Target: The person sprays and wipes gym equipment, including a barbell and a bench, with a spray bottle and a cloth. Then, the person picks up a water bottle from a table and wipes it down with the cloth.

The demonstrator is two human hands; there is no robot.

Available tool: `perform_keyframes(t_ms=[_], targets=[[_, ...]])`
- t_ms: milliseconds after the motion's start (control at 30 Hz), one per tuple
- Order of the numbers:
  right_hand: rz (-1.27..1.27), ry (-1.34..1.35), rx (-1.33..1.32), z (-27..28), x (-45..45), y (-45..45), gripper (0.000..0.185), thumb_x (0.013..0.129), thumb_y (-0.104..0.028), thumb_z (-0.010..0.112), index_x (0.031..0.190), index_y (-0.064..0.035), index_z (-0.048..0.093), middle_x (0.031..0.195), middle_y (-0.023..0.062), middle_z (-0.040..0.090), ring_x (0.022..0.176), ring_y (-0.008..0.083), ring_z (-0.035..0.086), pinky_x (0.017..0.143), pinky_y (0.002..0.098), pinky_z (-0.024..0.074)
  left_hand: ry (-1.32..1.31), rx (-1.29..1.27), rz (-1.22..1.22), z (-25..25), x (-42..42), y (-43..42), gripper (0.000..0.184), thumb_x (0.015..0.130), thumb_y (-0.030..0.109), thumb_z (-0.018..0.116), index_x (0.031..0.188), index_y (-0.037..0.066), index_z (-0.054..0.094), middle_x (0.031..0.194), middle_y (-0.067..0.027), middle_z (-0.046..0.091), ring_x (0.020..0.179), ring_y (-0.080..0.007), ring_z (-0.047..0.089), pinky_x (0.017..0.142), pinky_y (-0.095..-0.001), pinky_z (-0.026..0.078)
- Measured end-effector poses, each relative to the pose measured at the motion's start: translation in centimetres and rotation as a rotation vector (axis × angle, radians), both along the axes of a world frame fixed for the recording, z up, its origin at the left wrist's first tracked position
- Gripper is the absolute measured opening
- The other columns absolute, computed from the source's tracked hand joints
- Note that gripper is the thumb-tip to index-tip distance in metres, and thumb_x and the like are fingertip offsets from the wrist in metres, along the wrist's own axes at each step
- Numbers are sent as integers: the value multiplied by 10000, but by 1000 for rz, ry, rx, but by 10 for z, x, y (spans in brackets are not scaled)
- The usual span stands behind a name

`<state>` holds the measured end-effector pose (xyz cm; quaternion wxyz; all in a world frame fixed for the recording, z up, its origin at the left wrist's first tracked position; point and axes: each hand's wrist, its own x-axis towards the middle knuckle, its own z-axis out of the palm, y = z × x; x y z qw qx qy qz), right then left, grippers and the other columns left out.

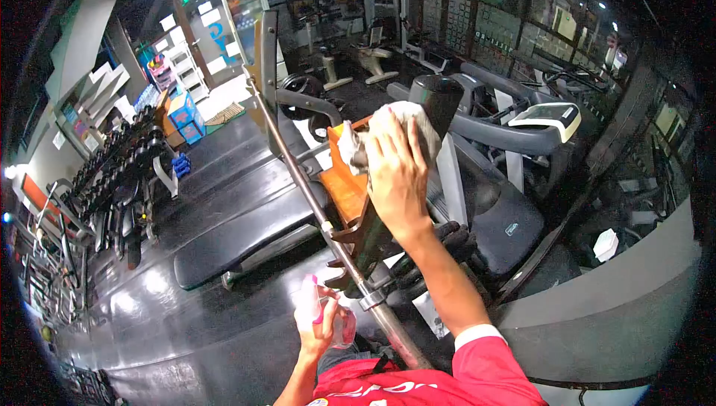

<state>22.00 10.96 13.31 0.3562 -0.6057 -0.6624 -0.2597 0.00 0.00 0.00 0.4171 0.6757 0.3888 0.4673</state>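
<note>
My right hand [397, 178] presses a pale, crumpled cloth [418, 117] against the upper part of a dark upright post [438, 100], its fingers laid over the cloth. Lower down, in front of my body, my left hand [317, 331] is closed around a clear spray bottle [344, 328] with a pink trigger. A long metal barbell bar [302, 182] runs diagonally past both hands and lies across the rack's hooks [344, 234]. Behind the cloth and bar shows an orange-brown panel [344, 186]. The cloth hides part of the post.
A black padded bench [250, 238] lies left of the bar. Exercise machines, one with a console [548, 117], stand to the right. A dumbbell rack [123, 164] lines the left side. Blue boxes [186, 117] sit near the door. A curved grey ledge [597, 316] borders the lower right.
</note>
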Motion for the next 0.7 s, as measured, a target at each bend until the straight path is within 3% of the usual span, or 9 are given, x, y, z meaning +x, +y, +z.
perform_keyframes(t_ms=[67,100,200,333,400,500,567,633,700], targets=[[-30,-34,-1,-23,-10,-8,442,733,-85,619,1164,-1,562,1271,232,503,1222,372,445,1093,446,286,-91,-151,-8,-5,0,-1,544,856,-42,473,1366,-8,288,958,-120,505,718,-178,589,576,-275,542],[-31,-38,-94,-48,-14,-16,317,838,-116,505,1114,15,592,1273,218,524,1213,310,486,1072,419,330,-126,-194,-7,-9,10,-12,544,856,-42,473,1366,-8,288,958,-120,505,718,-178,589,576,-275,542],[128,95,-160,-126,-42,-16,306,829,-79,492,1093,42,589,1219,244,547,1187,349,501,1048,431,356,-84,-69,20,1,1,-5,546,853,-56,459,1368,-4,287,947,-125,510,677,-172,583,567,-273,536],[177,469,-318,-159,-65,-34,302,794,-140,589,1024,56,601,1091,258,593,1085,375,556,940,425,442,-98,-111,18,-1,-6,-6,558,854,-53,460,1379,3,280,926,-128,512,657,-172,579,566,-277,535],[168,721,-515,-155,-61,-36,239,768,-154,626,822,77,603,829,310,607,819,430,619,725,486,496,-107,-128,12,-5,-6,-7,560,855,-51,461,1381,4,280,918,-128,512,655,-172,577,569,-279,535],[158,765,-377,-165,-62,-42,248,766,-155,642,684,70,578,657,294,575,672,461,596,620,508,488,-98,-146,30,-8,-8,-8,563,861,-42,468,1387,2,273,919,-123,507,648,-171,570,574,-282,534],[102,724,-358,-191,-58,-50,300,812,-206,642,675,54,582,615,253,579,586,412,600,567,471,473,-133,-150,42,-6,-5,-9,561,866,-38,462,1392,8,270,921,-120,508,640,-170,565,579,-283,530],[184,1030,-351,-188,-52,-60,344,857,-251,636,684,41,577,547,175,551,489,265,555,505,403,433,-117,-121,41,-12,-5,-6,558,868,-38,459,1391,9,272,922,-119,508,642,-170,566,577,-283,528],[267,1290,-405,-185,-46,-73,296,900,-217,603,721,18,587,563,28,522,546,100,460,514,310,399,-98,-99,31,-14,-3,-6,554,869,-38,456,1390,9,274,922,-118,509,644,-170,567,575,-282,527]])
